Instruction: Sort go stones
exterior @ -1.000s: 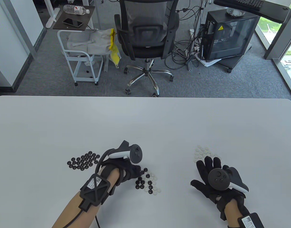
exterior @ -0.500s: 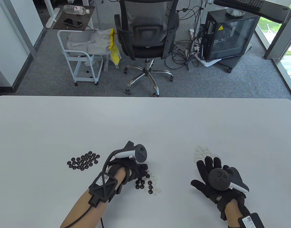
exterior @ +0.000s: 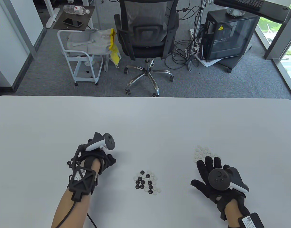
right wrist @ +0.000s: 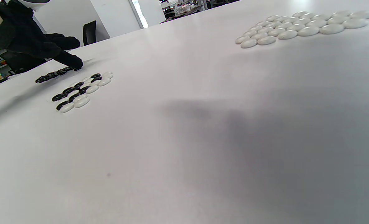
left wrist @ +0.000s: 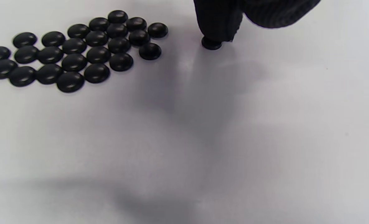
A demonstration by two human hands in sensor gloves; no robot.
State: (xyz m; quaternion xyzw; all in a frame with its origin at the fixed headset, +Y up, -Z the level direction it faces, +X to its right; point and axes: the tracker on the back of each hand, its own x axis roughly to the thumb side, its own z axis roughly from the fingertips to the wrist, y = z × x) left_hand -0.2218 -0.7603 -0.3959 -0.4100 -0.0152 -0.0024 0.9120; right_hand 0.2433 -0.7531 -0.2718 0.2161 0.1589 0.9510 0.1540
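As wrist shows, left hand (left wrist: 221, 15) pinches black stone (left wrist: 211, 43) — hidden overhead

On the table (exterior: 145, 123), a mixed stone cluster (exterior: 146, 181) lies between two sorted piles (left wrist: 75, 49) (right wrist: 302, 26)

- Your sorted black stones (left wrist: 75, 49) lie flat on the table, packed together in a patch at the left.
- One black stone (left wrist: 211, 43) sits apart, just right of that patch.
- Your mixed pile (exterior: 146, 182) lies mid-table.
- Your white stones (right wrist: 299, 26) cluster at the right.
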